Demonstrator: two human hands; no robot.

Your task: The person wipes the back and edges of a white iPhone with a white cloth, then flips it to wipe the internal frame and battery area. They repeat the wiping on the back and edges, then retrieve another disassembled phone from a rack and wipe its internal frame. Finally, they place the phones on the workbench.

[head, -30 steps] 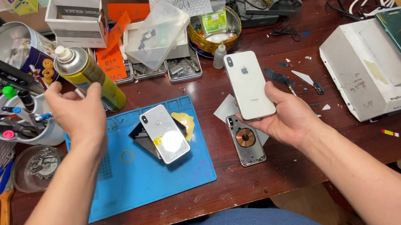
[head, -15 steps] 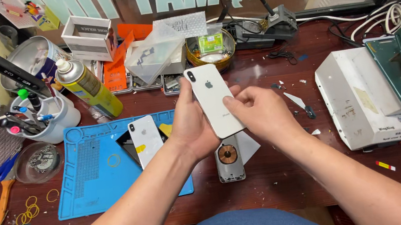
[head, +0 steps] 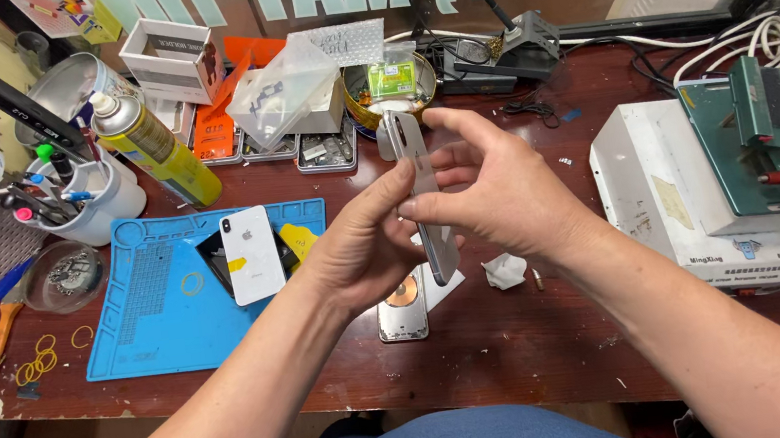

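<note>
The left hand and the right hand together hold a white phone edge-on above the desk, so that only its thin metal side faces the camera. The left hand's fingers close on the near face from the lower left; the right hand's fingers wrap the far face and upper end. Both hands are thus closed on the phone, which stands nearly upright and slightly tilted, clear of the wooden desk.

Directly beneath the phone lies an opened phone back housing with a round copper coil, and just beside it a crumpled tissue. To the left, a blue work mat bears a second white phone lying over a dark part. A yellow spray can stands behind the mat, and a white machine box sits well to the right.

The step in hand appears to be an inspection of the phone's edge or seam. Judged from this pose, it is done well by gripping the flat faces rather than the frame, keeping fingertips off the seam so that it stays visible, turning the phone slowly, and holding it low over the desk against a slip.
</note>
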